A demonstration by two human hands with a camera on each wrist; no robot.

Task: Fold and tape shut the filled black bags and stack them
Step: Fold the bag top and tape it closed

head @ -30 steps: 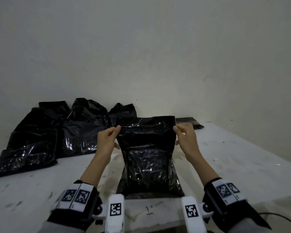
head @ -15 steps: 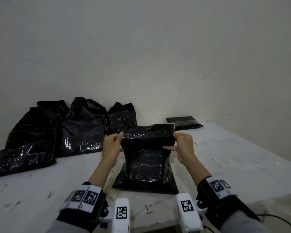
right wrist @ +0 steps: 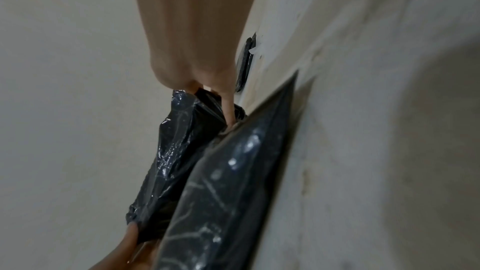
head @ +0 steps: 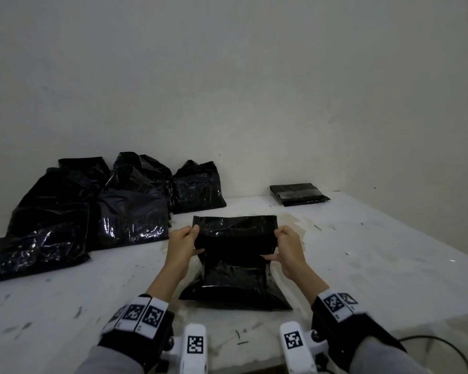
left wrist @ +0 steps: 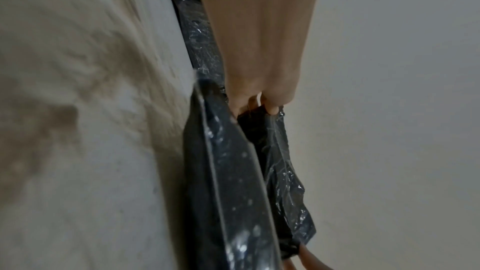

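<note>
A filled black bag (head: 235, 276) lies on the white table (head: 362, 265) in front of me, its top part folded toward me. My left hand (head: 185, 242) pinches the left end of the folded flap (left wrist: 270, 130). My right hand (head: 287, 245) pinches its right end, thumb stretched along the fold. In the right wrist view one finger (right wrist: 228, 110) presses into the crease between the flap (right wrist: 182, 141) and the bag body (right wrist: 233, 192). The flap stands slightly raised above the bag body.
A pile of several loose filled black bags (head: 92, 211) leans against the wall at the back left. One flat folded black bag (head: 297, 194) lies at the back right near the wall. A cable (head: 443, 344) hangs off the table's front right edge.
Both hands brought the bag's upright top down and toward me, folding it over the body. The bag now lies flatter on the table, and the view has dropped.
</note>
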